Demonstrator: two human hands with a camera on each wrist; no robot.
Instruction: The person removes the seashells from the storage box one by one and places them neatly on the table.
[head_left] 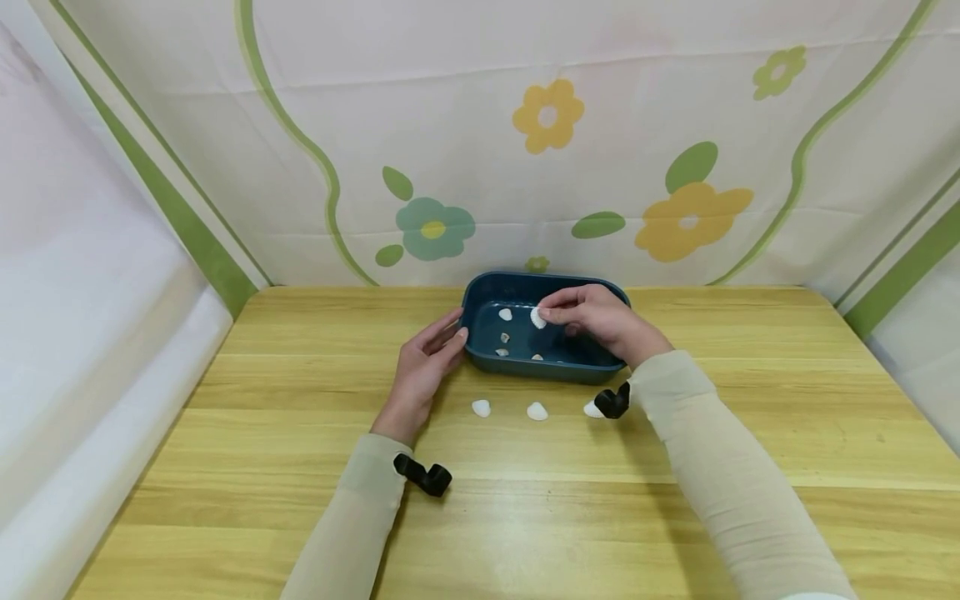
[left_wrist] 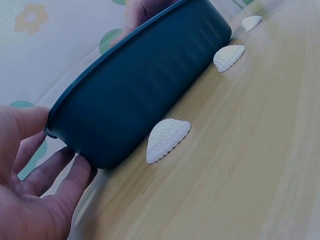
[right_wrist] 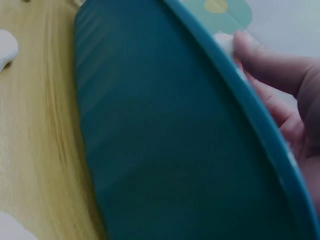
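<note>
Before me spreads the yellowish wood-grained desk (head_left: 525, 533); toward its twelve o'clock edge sits the dark blue, round-cornered oblong plastic basin (head_left: 540, 372), its long axis running nine to three; my left grip (head_left: 423, 367) lies loosely spread against the nine o'clock end, fingers touching the outside, nothing pinched; my right grip (head_left: 603, 321) reaches over from four o'clock, closed to a fingertip pinch on the white ribbed fan-shaped shell (head_left: 537, 318); that shell lies at nine o'clock from my right palm, over the basin's interior near mid-length; I judge its height above the floor is what counts; three white fan-shaped shells (head_left: 537, 411) lie in a row outside, at the basin's six o'clock; inside, a small brownish shell (head_left: 505, 338) lies at eight o'clock from the pinched one.
</note>
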